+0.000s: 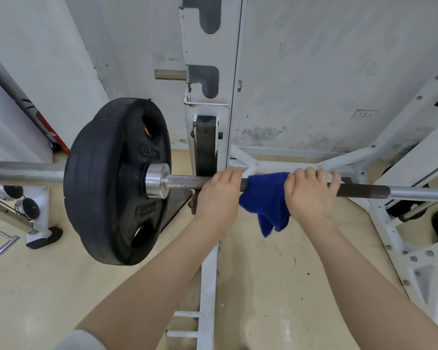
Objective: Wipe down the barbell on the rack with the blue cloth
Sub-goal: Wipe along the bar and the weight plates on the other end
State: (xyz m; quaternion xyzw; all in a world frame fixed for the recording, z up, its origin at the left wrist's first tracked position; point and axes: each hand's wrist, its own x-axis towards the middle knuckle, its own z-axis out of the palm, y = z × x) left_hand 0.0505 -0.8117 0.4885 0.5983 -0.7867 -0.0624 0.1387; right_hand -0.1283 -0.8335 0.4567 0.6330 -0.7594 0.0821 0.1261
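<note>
A long steel barbell [182, 182] lies level across the view, resting on the white-painted steel rack [208, 102], whose upright stands just behind it. Its shaft changes along the length: bright, finely knurled metal next to the polished collar, a darker brownish knurled stretch to the right of the hands, then smooth shiny steel running out to the right edge. A thick black rubber weight plate [111, 183] with cut-out grip holes and raised lettering sits on the sleeve against the collar, and the bare sleeve sticks out to the left.

The left hand [219, 195] is curled over the shaft from above, gripping the bare metal just right of the rack's hook. The right hand [311, 195] is wrapped round the shaft too, its fingers over the top and a ring on one finger, pinning the bright blue fuzzy cloth [266, 198] against the bar. The cloth is bunched between the two hands, draped over the shaft, with a loose corner hanging below it.

Below lies a pale beige floor [48, 286], speckled with dark marks near the rack's base.
</note>
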